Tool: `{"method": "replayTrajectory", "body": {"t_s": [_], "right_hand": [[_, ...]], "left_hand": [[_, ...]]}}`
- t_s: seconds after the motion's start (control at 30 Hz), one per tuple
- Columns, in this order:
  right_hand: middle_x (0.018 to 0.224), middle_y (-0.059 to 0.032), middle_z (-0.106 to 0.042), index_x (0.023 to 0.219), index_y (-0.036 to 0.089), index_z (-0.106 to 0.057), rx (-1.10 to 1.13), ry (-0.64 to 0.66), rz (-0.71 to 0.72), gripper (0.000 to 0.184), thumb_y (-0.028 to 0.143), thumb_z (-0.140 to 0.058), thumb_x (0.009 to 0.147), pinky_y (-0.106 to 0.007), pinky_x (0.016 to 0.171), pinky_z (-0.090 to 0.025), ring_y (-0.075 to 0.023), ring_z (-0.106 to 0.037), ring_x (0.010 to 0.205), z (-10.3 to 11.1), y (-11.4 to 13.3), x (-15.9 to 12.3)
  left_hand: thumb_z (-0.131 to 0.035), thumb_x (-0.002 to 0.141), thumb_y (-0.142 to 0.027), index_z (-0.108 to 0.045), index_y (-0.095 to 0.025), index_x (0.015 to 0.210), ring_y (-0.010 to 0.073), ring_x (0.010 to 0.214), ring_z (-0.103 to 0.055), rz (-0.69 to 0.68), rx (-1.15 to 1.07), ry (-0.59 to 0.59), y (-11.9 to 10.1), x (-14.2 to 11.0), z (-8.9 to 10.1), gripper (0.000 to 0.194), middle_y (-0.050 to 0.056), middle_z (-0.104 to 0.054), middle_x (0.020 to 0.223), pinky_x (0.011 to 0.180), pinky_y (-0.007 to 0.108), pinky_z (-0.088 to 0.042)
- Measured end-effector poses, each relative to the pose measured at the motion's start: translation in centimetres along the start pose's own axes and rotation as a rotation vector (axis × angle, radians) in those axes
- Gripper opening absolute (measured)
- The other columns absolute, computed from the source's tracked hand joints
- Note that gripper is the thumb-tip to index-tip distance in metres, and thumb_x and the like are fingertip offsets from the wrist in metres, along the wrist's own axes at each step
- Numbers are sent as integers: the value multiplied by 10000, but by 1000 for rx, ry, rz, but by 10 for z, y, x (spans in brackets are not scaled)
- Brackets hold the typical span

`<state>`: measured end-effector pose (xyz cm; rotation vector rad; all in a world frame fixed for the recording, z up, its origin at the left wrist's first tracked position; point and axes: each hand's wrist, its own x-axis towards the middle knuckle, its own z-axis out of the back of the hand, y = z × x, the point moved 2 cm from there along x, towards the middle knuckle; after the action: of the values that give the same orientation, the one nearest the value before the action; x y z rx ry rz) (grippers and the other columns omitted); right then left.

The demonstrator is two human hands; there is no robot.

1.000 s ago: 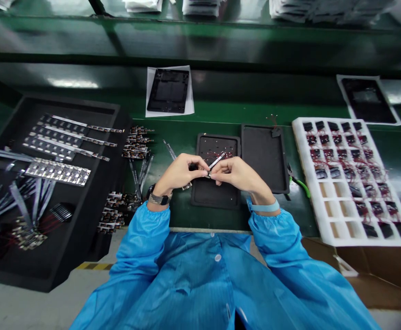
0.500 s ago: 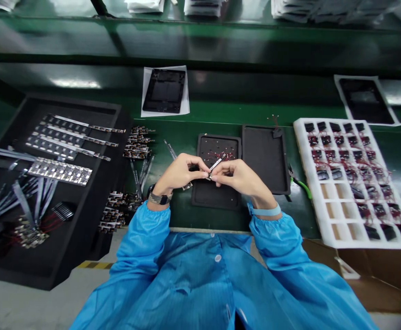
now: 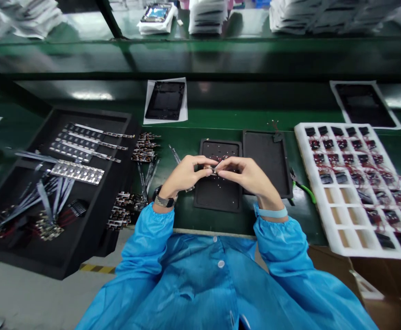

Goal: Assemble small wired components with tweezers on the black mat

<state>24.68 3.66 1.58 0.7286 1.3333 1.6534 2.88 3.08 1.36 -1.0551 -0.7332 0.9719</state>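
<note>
My left hand point(image 3: 183, 176) and my right hand point(image 3: 248, 176) meet fingertip to fingertip over a black foam pad point(image 3: 217, 192). Between them they pinch a small circuit strip point(image 3: 213, 170), most of it hidden by the fingers. A watch sits on my left wrist and a light blue strap on my right wrist. A second black pad point(image 3: 265, 160) lies just right of the first. Both arms wear blue smock sleeves.
A black tray point(image 3: 93, 215) of circuit strips and wired parts fills the left. Loose strips point(image 3: 145, 149) lie beside it. A white foam grid tray point(image 3: 327, 220) of wired black parts stands at right. Green-handled cutters point(image 3: 302, 188) lie between. Two black frames on paper point(image 3: 166, 101) rest farther back.
The silver strip end that stuck up between my fingers is now folded down and hidden. My hands stay together. The camera view tilted up a little.
</note>
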Motion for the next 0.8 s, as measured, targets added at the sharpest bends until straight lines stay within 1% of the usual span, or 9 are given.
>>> {"method": "replayTrajectory", "body": {"t_s": [0.07, 0.17, 0.23, 0.37, 0.47, 0.53, 0.6, 0.67, 0.8], "right_hand": [[1030, -82, -795, 992, 203, -776, -25, -245, 59, 242, 414, -770, 874, -388, 920, -562, -248, -723, 974, 20, -3, -2], [951, -76, -779, 892, 209, -731, 35, -634, 86, 215, 424, -733, 888, -380, 901, -576, -232, -722, 926, 51, -18, -4], [863, -61, -757, 794, 213, -667, 117, -760, 75, 212, 404, -731, 861, -356, 833, -589, -209, -717, 837, 66, -34, -3], [757, -42, -718, 705, 206, -612, 208, -833, 41, 183, 329, -711, 797, -297, 698, -567, -169, -692, 710, 80, -58, 3], [741, -39, -714, 692, 198, -613, 245, -844, 22, 153, 299, -708, 757, -272, 654, -543, -157, -689, 689, 83, -67, 6], [741, -37, -716, 688, 199, -610, 281, -845, 12, 150, 287, -721, 738, -266, 648, -534, -154, -689, 689, 84, -69, 7], [743, -36, -718, 700, 201, -614, 314, -838, 1, 157, 287, -742, 731, -267, 651, -530, -158, -691, 699, 85, -71, 7], [755, -40, -726, 721, 205, -620, 324, -824, -12, 172, 302, -760, 737, -277, 659, -532, -168, -696, 714, 85, -73, 7], [775, -61, -743, 742, 207, -630, 310, -796, -37, 190, 328, -776, 749, -297, 670, -534, -184, -696, 726, 87, -77, 7]], "left_hand": [[-687, 879, -172, -806, -184, 997, 207, 953, -715, -41, 106, -72, -20, 6, 6, 168, 59, -798, 989, 929, 355, -523], [-690, 857, -148, -757, -153, 892, 192, 882, -702, -95, 185, -195, -48, 30, 25, 76, 62, -780, 919, 874, 343, -540], [-697, 822, -109, -730, -132, 894, 165, 814, -678, -122, 192, -281, -57, 57, 46, 83, 55, -749, 867, 820, 317, -541], [-663, 753, 2, -736, -124, 1044, 144, 762, -642, -75, 229, -397, -51, 128, 96, 325, 30, -705, 821, 801, 308, -540], [-658, 735, 31, -754, -94, 890, 164, 723, -635, 68, 291, -454, -39, 173, 130, 220, 45, -668, 733, 809, 349, -544], [-668, 740, 42, -744, -79, 854, 169, 689, -639, 194, 276, -507, -31, 193, 151, 182, 50, -658, 705, 793, 368, -556], [-682, 766, 45, -742, -75, 927, 166, 685, -657, 281, 233, -545, -26, 203, 169, 209, 53, -676, 735, 787, 370, -574], [-698, 826, 5, -729, -72, 1039, 174, 744, -689, 316, 226, -555, -22, 206, 186, 229, 75, -708, 820, 807, 368, -591], [-686, 984, -308, -657, -132, 1258, 222, 1009, -702, 358, 338, -491, -6, 193, 213, 326, 119, -703, 1173, 880, 416, -616]]}}
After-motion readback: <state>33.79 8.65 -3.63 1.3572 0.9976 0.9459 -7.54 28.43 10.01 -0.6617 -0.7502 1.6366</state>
